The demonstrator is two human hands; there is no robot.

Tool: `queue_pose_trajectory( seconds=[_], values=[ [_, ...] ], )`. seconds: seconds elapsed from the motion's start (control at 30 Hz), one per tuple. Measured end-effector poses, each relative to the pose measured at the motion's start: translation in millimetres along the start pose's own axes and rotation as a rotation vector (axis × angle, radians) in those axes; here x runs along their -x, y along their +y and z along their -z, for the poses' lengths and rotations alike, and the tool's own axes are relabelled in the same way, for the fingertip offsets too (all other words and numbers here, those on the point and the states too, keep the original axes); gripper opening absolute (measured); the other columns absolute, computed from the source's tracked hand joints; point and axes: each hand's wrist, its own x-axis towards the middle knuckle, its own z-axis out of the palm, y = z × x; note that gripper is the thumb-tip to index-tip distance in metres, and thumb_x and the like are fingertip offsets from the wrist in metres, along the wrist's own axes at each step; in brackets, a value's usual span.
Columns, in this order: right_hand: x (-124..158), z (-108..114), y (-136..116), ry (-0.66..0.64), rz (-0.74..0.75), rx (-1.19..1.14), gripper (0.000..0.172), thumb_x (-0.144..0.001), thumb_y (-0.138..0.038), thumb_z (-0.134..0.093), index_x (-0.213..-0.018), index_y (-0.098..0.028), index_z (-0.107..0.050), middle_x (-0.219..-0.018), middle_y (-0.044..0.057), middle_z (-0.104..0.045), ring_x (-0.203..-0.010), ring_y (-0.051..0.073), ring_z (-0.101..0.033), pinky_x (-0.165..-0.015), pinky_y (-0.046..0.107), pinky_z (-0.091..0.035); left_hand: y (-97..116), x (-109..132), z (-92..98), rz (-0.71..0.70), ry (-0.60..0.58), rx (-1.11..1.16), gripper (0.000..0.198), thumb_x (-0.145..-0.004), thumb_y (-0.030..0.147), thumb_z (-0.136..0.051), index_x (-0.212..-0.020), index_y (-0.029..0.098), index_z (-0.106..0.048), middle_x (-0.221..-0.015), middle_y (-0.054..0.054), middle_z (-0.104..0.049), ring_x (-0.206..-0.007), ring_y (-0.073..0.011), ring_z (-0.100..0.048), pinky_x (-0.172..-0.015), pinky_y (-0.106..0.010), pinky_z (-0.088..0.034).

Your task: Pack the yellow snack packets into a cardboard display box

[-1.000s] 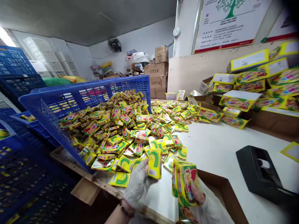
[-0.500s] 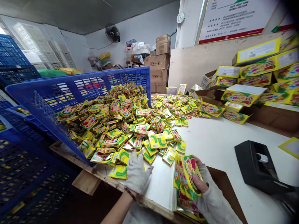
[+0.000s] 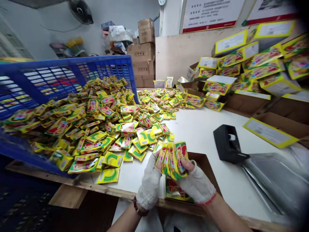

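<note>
Between my two hands stands a row of several small yellow packs (image 3: 172, 160) with green and red print, side by side like a fan. My left hand (image 3: 149, 184), in a fingerless white glove, is closed on the left end of the row. My right hand (image 3: 198, 184), gloved the same way, grips the right end with its thumb on the front pack. Just below them an open cardboard box (image 3: 205, 167) sits at the table's front edge, and more packs show inside it. A big loose heap of the same packs (image 3: 96, 119) lies to the left.
The heap spills from a tipped blue plastic crate (image 3: 134, 80) onto the white table (image 3: 193, 132). To the right are a black tape dispenser (image 3: 225, 145) and a stack of clear plastic sheets or bags (image 3: 272, 180). Yellow display boxes (image 3: 231, 61) are piled at the back right.
My left hand has moved right from the heap's edge and now holds the left end of the row of packs. The row in my right hand looks wider. The view has turned right.
</note>
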Motion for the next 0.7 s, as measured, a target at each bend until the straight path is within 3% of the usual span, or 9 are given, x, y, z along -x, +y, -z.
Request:
queue_pose_trajectory(
  seconds=[0.13,0.27,0.33,0.4,0.5,0.6,0.7],
  values=[
    [8.2,17.0,-34.7,-0.026,0.068,0.304,0.052,-0.078,-0.034,-0.075,-0.126,-0.023,-0.058,-0.107,0.006,-0.074,-0.095,0.020,-0.070,-0.085,0.034,-0.057,0.2,-16.6,-25.9,0.012,-0.171,0.082,0.050,-0.099,0.048,-0.046,-0.139,0.018,-0.052,-0.146,-0.011,-0.049,-0.136,-0.0252,-0.045,-0.117,-0.042,-0.037],
    [4.9,44.1,-71.0,-0.022,0.072,0.601,0.063,-0.071,-0.034,-0.080,-0.125,-0.024,-0.048,-0.115,0.007,-0.069,-0.094,0.019,-0.068,-0.079,0.031,-0.056,-10.4,-17.6,-34.0,-0.014,-0.116,-0.242,0.044,-0.098,0.041,-0.046,-0.134,0.017,-0.055,-0.143,-0.013,-0.052,-0.135,-0.0255,-0.045,-0.119,-0.047,-0.032],
    [-2.9,57.2,-87.7,-0.022,0.002,0.793,0.068,-0.066,-0.032,-0.084,-0.122,-0.024,-0.046,-0.113,0.005,-0.068,-0.091,0.017,-0.067,-0.078,0.030,-0.055,-13.0,-6.4,-28.9,-0.170,0.002,-0.449,0.036,-0.095,0.032,-0.051,-0.128,0.019,-0.058,-0.135,-0.013,-0.057,-0.130,-0.0250,-0.049,-0.115,-0.047,-0.036],
    [-14.1,68.0,-99.0,-0.036,-0.151,0.975,0.068,-0.061,-0.032,-0.087,-0.115,-0.021,-0.048,-0.103,0.003,-0.069,-0.086,0.016,-0.066,-0.073,0.028,-0.054,-15.4,10.4,-20.1,-0.368,0.077,-0.596,0.025,-0.093,0.022,-0.054,-0.117,0.022,-0.062,-0.117,-0.010,-0.064,-0.115,-0.0210,-0.058,-0.102,-0.040,-0.047],
    [-36.0,77.7,-96.9,-0.136,-0.420,1.138,0.060,-0.057,-0.033,-0.086,-0.107,-0.017,-0.057,-0.098,0.003,-0.070,-0.086,0.016,-0.065,-0.075,0.028,-0.053,-25.2,34.8,-10.8,-0.737,-0.091,-0.723,0.019,-0.094,0.028,-0.055,-0.109,0.019,-0.062,-0.101,-0.010,-0.066,-0.098,-0.0202,-0.062,-0.086,-0.034,-0.053],
    [-59.1,78.9,-75.4,-0.250,-0.601,1.186,0.056,-0.057,-0.035,-0.083,-0.104,-0.016,-0.062,-0.099,0.003,-0.071,-0.086,0.017,-0.065,-0.079,0.030,-0.053,-40.9,45.7,-11.2,-1.054,-0.194,-0.865,0.022,-0.096,0.033,-0.050,-0.104,0.017,-0.064,-0.096,-0.007,-0.070,-0.092,-0.0211,-0.064,-0.099,-0.039,-0.047],
    [-74.4,75.1,-56.4,-0.341,-0.679,1.208,0.054,-0.055,-0.044,-0.081,-0.098,-0.015,-0.066,-0.094,0.004,-0.072,-0.085,0.021,-0.066,-0.079,0.032,-0.053,-47.0,41.8,-10.5,-1.096,-0.186,-0.916,0.014,-0.095,0.015,-0.051,-0.100,0.020,-0.063,-0.092,0.000,-0.071,-0.089,-0.0143,-0.063,-0.112,-0.034,-0.034]
  ],
)
